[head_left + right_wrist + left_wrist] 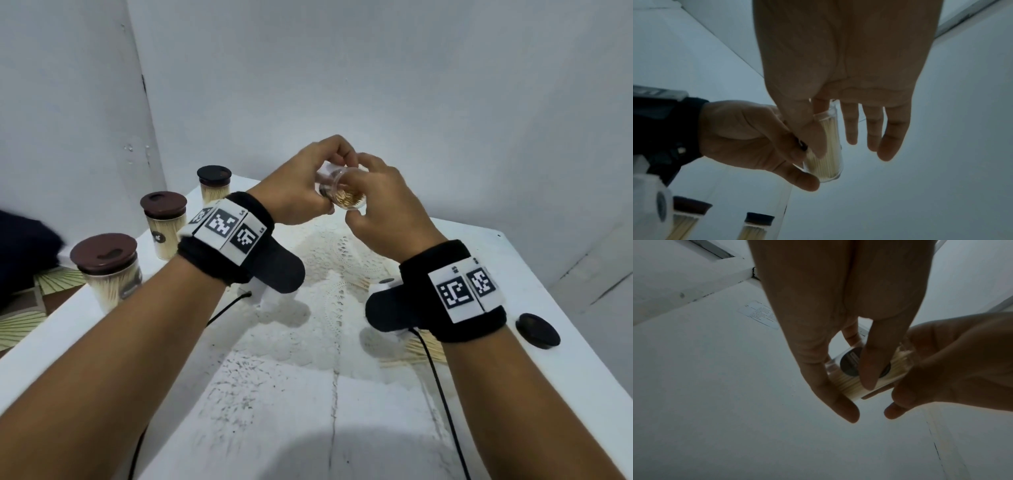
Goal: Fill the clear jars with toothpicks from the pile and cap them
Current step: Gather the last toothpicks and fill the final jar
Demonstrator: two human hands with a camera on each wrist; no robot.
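Head view: left hand (301, 192) and right hand (380, 205) both gripping open jar (344, 193) of toothpicks at 12 o'clock, above table (513, 260). Three capped jars (164, 224) at 9 o'clock, loose cap (537, 330) at 3 o'clock.
Left wrist view: fingers (869, 369) clamped round jar (900, 363).
Right wrist view: thumb and finger pinching jar (830, 155) rim; other fingers (890, 141) spread.

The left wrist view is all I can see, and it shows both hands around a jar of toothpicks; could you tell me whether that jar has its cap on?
Observer: No, in the head view the jar is open, mouth toward the camera.
Operator: Is a loose cap nearby?
Observer: Yes, a dark cap lies on the table, beside the right wrist.
Operator: Are any jars finished?
Observer: Three capped jars stand along the table's left edge.
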